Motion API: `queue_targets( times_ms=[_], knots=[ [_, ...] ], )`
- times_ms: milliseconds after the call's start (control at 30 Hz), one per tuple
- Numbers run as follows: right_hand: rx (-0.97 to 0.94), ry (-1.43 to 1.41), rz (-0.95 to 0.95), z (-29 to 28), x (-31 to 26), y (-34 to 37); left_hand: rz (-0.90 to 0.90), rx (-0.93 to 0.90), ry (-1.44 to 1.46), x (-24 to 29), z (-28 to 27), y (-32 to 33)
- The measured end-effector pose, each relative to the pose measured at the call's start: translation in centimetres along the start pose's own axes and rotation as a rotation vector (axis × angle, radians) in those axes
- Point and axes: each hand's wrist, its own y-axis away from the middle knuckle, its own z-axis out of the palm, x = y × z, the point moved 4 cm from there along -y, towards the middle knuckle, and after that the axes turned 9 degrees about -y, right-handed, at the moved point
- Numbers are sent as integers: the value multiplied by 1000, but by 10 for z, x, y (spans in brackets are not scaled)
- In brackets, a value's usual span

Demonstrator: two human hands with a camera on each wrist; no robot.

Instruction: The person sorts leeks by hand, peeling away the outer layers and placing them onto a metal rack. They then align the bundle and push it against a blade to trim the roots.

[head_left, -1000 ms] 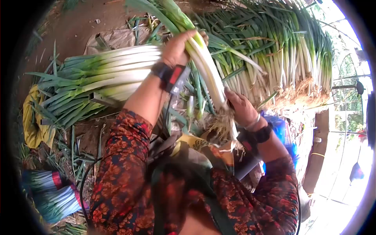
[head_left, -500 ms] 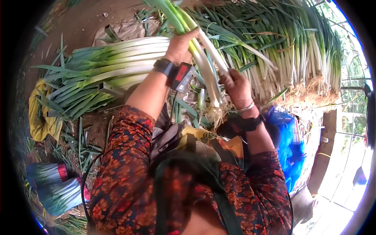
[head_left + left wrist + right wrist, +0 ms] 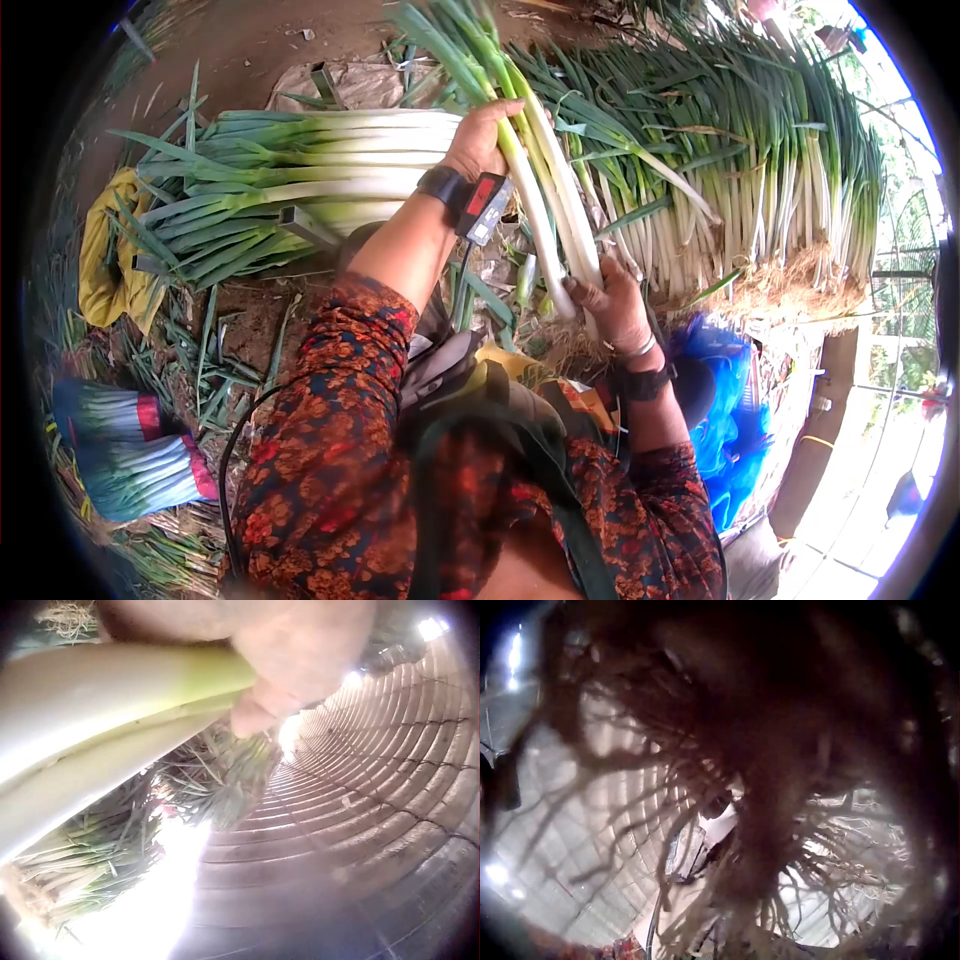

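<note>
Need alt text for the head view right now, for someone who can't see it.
A person holds leeks, left hand gripping midway, right hand at the lower end; a leek stack lies left, a leek pile right.

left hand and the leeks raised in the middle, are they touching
Touching. The head view shows it: the left hand grips the leeks, its thumb lying across the stalks.

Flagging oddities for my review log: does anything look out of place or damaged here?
One loose leek lies aslant across the leek pile at right, out of line with its neighbours. Green leaf scraps litter the ground at left. The held leeks show no obvious damage.
</note>
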Motion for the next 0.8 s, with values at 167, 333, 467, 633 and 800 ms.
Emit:
queue_targets(
  times_ms=[167,333,467,633,800],
  knots=[
    [-52,-371,168,25,23,15,-27,-52,-100,-15,-7,-6],
    [-102,-148,48,3,-16,-33,-112,-109,-207,-25,8,8],
    [114,-38,-70,-9,-45,-102,-115,-210,-402,-34,14,14],
    [221,368,-300,-5,-62,-137,-97,-197,-339,-38,26,19],
    [322,658,-457,-24,-71,-111,-153,-178,-388,-24,21,23]
  ],
)
